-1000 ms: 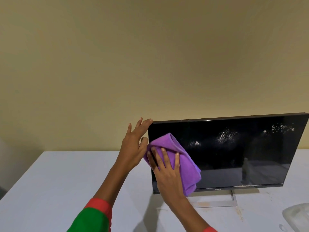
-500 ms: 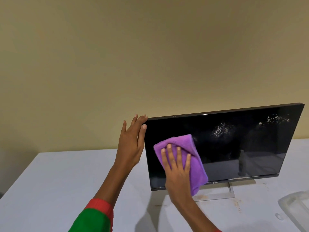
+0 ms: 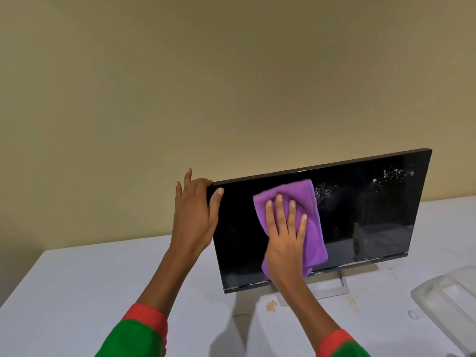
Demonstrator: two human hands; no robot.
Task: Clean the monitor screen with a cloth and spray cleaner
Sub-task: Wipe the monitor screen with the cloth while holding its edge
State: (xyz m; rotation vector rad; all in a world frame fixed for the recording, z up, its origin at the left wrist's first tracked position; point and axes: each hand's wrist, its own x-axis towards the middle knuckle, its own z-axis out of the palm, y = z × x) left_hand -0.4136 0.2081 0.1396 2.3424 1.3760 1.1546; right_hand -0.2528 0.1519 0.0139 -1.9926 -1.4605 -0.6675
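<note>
A black monitor [image 3: 360,222] stands upright on a white table [image 3: 77,292], its dark screen speckled with white spray droplets toward the upper right. My right hand [image 3: 284,238] presses a folded purple cloth [image 3: 313,228] flat against the left-middle of the screen, fingers spread over it. My left hand [image 3: 193,215] grips the monitor's upper left corner, thumb on the front, fingers behind the edge. No spray cleaner bottle is in view.
The monitor's silver stand [image 3: 332,287] rests on the table, with brownish stains on the tabletop around it. A clear plastic tray [image 3: 448,305] lies at the right edge. A beige wall rises behind the table.
My right hand has slid the purple cloth rightward and upward across the screen, from the left edge toward the middle. My left hand stays on the top left corner.
</note>
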